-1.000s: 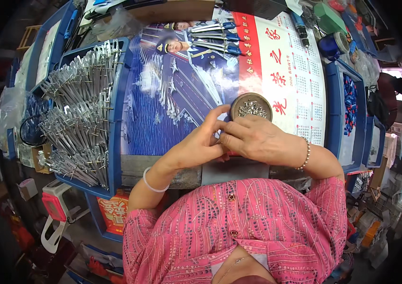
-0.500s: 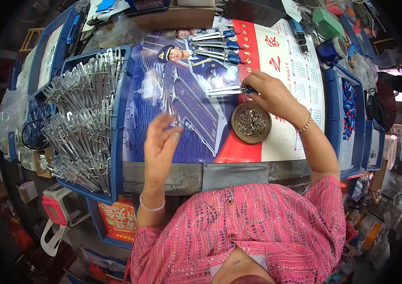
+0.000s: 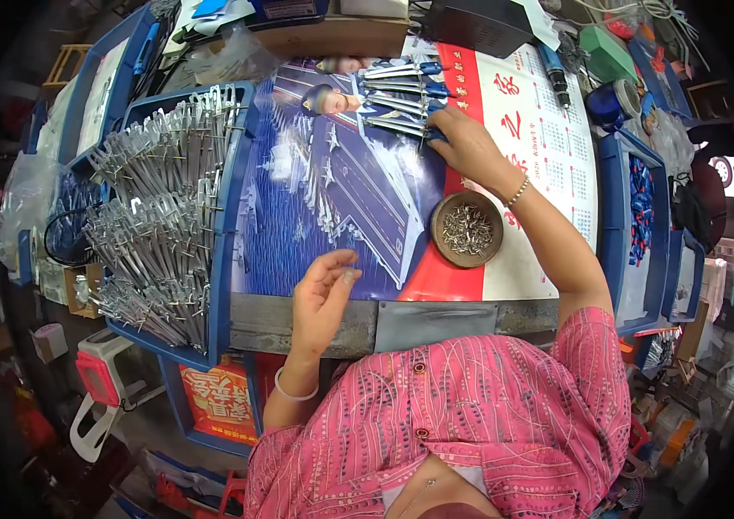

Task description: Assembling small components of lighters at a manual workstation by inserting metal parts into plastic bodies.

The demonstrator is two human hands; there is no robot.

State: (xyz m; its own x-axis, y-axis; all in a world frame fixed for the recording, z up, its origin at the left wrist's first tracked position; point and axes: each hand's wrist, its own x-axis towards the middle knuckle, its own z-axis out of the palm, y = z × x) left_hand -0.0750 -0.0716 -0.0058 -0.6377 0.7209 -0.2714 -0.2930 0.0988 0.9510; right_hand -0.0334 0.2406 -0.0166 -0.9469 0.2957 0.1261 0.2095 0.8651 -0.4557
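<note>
Landmark: a round brown bowl point(image 3: 467, 228) of small silvery metal pins is sitting on the printed poster point(image 3: 367, 190) covering the bench.
Left hand: the left hand point(image 3: 322, 298) is hovering left of the bowl and nearer the bench's front edge, thumb and forefinger pressed together, pinching a tiny silvery metal piece point(image 3: 349, 277).
Right hand: the right hand point(image 3: 469, 149) is reaching just beyond the bowl, its fingertips closing on the blue handle end of the nearest of a row of blue-handled metal tools point(image 3: 402, 95); how tight the grip is cannot be told.
Far left of the bowl: a blue plastic tray point(image 3: 222, 225) is holding heaps of bare silvery metal tool parts point(image 3: 159, 208).
Right of the bowl: a second blue tray point(image 3: 639, 225) is holding blue handle sleeves.
</note>
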